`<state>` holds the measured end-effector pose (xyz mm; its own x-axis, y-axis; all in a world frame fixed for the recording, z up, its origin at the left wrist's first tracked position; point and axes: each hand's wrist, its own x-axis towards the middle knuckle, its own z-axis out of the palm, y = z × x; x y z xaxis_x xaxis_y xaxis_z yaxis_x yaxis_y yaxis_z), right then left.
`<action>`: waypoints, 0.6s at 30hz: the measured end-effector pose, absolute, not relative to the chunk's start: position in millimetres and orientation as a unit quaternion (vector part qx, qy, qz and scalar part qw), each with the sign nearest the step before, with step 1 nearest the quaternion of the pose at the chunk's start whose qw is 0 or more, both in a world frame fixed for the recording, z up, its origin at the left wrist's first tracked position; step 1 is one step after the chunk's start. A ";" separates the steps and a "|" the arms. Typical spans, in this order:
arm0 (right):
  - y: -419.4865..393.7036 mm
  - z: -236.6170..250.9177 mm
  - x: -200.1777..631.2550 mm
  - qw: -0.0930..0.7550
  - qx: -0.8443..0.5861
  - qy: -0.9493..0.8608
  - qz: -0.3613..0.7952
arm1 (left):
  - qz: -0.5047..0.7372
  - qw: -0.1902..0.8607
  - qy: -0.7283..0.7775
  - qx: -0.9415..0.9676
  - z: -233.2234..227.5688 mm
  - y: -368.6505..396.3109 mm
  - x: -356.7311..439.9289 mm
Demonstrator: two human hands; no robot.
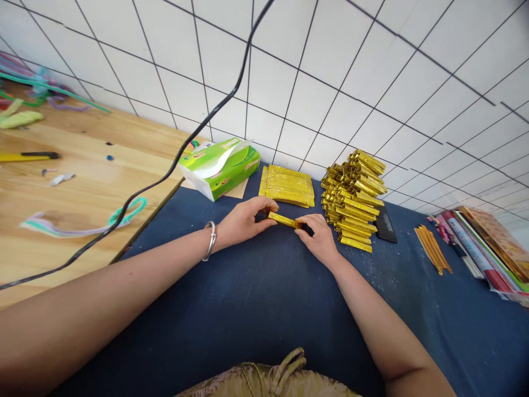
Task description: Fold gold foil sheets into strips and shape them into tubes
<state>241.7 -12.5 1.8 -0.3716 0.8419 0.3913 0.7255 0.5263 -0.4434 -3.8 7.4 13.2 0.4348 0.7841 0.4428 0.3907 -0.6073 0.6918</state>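
Fingers of both hands — left hand (243, 220), right hand (318, 237) — pinch a folded gold strip (284, 220) mid-frame on blue cloth (256, 309); bare cloth below, gold stack (353, 201) just right.

1 head-worn view, facing forward and down, close over blue-covered table (256, 298)

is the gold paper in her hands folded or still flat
Folded. The gold paper is a narrow strip between the left hand and right hand.
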 end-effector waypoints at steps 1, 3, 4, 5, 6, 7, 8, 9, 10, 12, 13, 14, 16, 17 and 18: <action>-12.6 2.2 241.5 0.292 -0.472 -0.826 0.102 | 0.406 0.260 0.360 0.799 15.5 2.7 -1.6; -13.4 3.2 240.8 0.284 -0.457 -0.836 0.109 | 0.425 0.272 0.344 0.792 20.5 -6.8 3.0; -14.0 3.7 240.3 0.279 -0.447 -0.842 0.113 | 0.428 0.275 0.331 0.795 23.3 -11.2 5.1; -14.8 4.3 239.6 0.275 -0.435 -0.849 0.118 | 0.431 0.275 0.319 0.798 26.0 -15.2 7.0; -15.7 4.9 238.9 0.271 -0.423 -0.856 0.123 | 0.430 0.275 0.310 0.802 28.7 -18.6 8.4; -16.6 5.4 238.1 0.268 -0.411 -0.862 0.128 | 0.430 0.275 0.303 0.805 31.2 -21.4 9.5; -17.5 5.8 237.3 0.265 -0.400 -0.867 0.132 | 0.428 0.275 0.297 0.808 33.2 -23.6 10.3; -18.3 6.0 236.5 0.263 -0.390 -0.872 0.135 | 0.426 0.276 0.293 0.810 34.9 -25.3 10.9; -18.9 6.0 235.8 0.262 -0.382 -0.875 0.137 | 0.423 0.276 0.290 0.813 36.0 -26.6 11.4; -19.4 5.6 235.0 0.262 -0.371 -0.880 0.138 | 0.414 0.275 0.282 0.821 36.7 -28.2 12.0; -19.5 5.2 234.9 0.262 -0.367 -0.882 0.139 | 0.411 0.272 0.277 0.825 36.6 -28.7 12.2; -19.4 4.8 234.9 0.263 -0.364 -0.883 0.140 | 0.409 0.268 0.270 0.829 36.2 -29.0 12.5; -19.2 3.9 234.9 0.263 -0.364 -0.882 0.141 | 0.409 0.262 0.258 0.835 35.5 -29.5 12.8; -19.1 3.7 234.8 0.262 -0.365 -0.882 0.142 | 0.410 0.261 0.257 0.835 35.3 -29.8 13.0; -19.2 3.6 234.7 0.262 -0.365 -0.882 0.142 | 0.410 0.262 0.258 0.834 35.4 -30.0 13.1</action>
